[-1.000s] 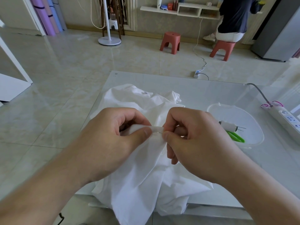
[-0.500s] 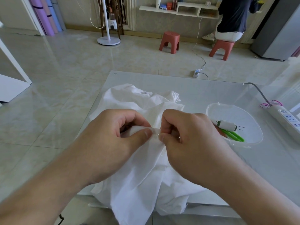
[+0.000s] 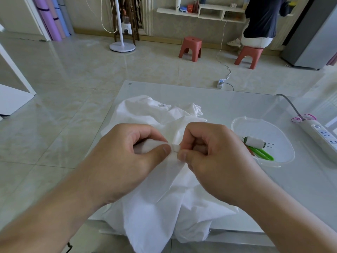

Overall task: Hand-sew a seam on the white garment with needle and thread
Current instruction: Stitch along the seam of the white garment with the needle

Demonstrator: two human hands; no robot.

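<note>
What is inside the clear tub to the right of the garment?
The tub holds a white thread spool with two needles sticking out of its right end, lying over a green tool. The right hand covers the tub's left edge.

Two bare forearms, no sleeves, watch or rings visible, lead to the left hand [image 3: 125,157] and right hand [image 3: 217,159].

Single head-worn wide-angle view, looking forward and down, close over the worktop [image 3: 228,106]; floor [image 3: 73,79] and far wall beyond.
</note>
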